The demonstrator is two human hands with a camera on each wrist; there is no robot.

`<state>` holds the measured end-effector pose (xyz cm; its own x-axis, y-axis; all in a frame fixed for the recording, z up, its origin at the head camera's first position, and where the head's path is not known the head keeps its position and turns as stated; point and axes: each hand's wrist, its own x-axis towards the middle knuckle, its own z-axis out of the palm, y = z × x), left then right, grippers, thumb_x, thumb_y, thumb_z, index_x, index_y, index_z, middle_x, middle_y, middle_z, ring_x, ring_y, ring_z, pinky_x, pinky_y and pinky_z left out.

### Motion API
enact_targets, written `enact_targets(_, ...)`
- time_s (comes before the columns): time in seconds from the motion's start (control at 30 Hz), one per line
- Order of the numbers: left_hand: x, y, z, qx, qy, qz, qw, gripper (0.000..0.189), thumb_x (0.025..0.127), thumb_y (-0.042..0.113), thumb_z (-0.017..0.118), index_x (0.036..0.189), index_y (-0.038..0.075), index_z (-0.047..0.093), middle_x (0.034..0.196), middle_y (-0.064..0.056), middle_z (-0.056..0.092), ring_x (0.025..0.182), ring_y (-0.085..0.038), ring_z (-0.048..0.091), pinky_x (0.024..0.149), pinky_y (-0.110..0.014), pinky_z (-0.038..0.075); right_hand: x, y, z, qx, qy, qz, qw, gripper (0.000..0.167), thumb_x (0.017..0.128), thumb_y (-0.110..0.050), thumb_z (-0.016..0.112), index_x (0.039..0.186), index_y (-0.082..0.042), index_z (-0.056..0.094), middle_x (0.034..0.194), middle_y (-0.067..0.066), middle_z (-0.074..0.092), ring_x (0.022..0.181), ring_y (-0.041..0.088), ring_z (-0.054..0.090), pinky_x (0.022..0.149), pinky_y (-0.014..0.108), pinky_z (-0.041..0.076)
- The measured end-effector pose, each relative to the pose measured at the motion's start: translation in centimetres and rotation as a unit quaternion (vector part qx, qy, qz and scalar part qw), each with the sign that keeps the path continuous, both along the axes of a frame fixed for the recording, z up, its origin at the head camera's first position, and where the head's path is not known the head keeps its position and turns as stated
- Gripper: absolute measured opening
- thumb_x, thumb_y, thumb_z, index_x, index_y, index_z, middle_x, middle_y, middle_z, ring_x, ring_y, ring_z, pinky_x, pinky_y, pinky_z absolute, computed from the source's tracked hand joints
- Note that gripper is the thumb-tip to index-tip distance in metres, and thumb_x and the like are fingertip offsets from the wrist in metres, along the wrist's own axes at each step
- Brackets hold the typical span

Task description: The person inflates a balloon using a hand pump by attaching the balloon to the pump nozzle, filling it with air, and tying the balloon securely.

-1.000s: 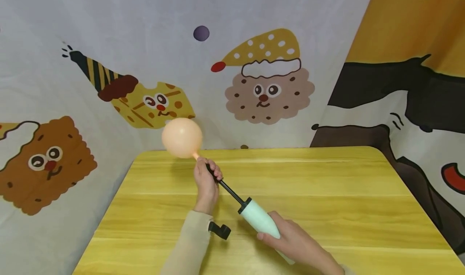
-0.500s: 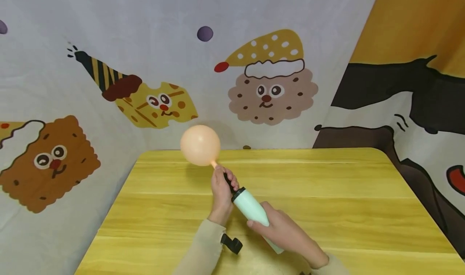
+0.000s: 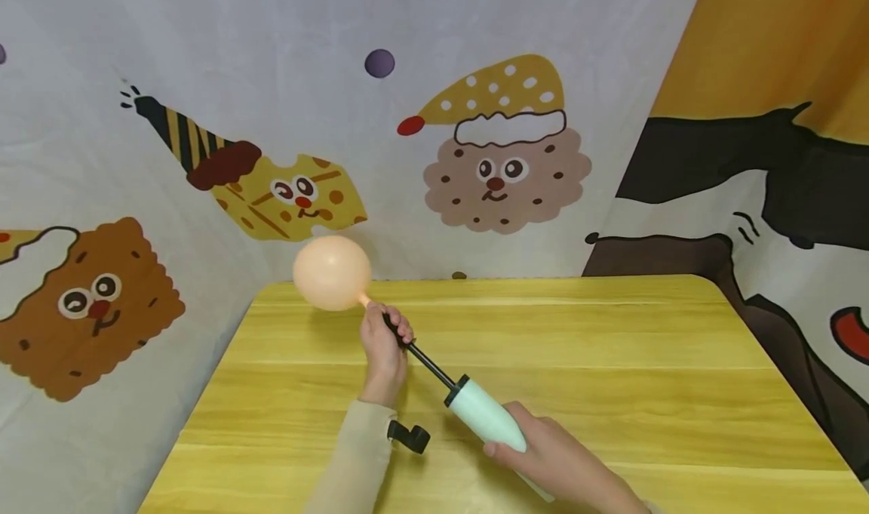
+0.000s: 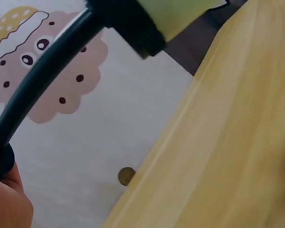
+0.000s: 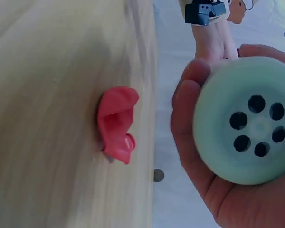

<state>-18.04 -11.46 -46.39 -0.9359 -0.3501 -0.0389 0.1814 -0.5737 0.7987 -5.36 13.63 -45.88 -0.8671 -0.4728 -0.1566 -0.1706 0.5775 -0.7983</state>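
A peach balloon [image 3: 332, 273], round and filled, sits on the front end of a hand balloon pump [image 3: 483, 416] with a mint-green barrel. My left hand [image 3: 383, 352] grips the pump's black front part, fingers right at the balloon's neck. Between the hands a length of black rod [image 3: 431, 364] is drawn out; the left wrist view shows this rod [image 4: 47, 71] close up. Around the barrel's rear my right hand [image 3: 553, 453] is wrapped. From the right wrist, the barrel's round end [image 5: 260, 127] shows a ring of several holes, with fingers [image 5: 185, 128] curled about it.
A limp red balloon [image 5: 115, 123] lies on the wooden table [image 3: 611, 348], below the pump in the right wrist view. Behind the table's far edge hangs a white cloth [image 3: 407, 16] printed with cartoon biscuits. A black bracket [image 3: 409, 436] is strapped at the left wrist.
Half a second ago the barrel was pushed up against the left hand; now it is pulled back and the rod shows again. The left hand and peach balloon have shifted left.
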Motion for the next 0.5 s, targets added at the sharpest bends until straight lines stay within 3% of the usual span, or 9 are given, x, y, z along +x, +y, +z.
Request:
enact_targets(0.27, 0.9, 1.2, -1.1, -0.004, -0.013, -0.014, 0.9998, 0.041, 0.115, 0.035, 0.027, 0.085, 0.011, 0.041, 0.067, 0.002, 0.044, 0.050, -0.007, 0.041, 0.044, -0.018, 0.037, 0.2, 0.4, -1.0, -0.008, 0.016, 0.018, 0.9997, 0.044, 0.101, -0.044, 0.066, 0.124, -0.008, 0.056, 0.083, -0.006, 0.058, 0.067, 0.004, 0.053, 0.057, 0.026, 0.048)
enact_targets(0.5, 2.0, 4.0, -1.3, -0.009, -0.018, -0.045, 0.9988, 0.042, 0.116, 0.031, 0.026, 0.083, 0.010, 0.043, 0.066, 0.002, 0.044, 0.049, -0.007, 0.042, 0.044, -0.018, 0.038, -1.1, -0.7, -0.6, -0.022, 0.019, 0.007, 0.9995, 0.049, 0.102, -0.044, 0.065, 0.125, -0.003, 0.056, 0.080, -0.003, 0.059, 0.063, 0.007, 0.056, 0.051, 0.028, 0.050)
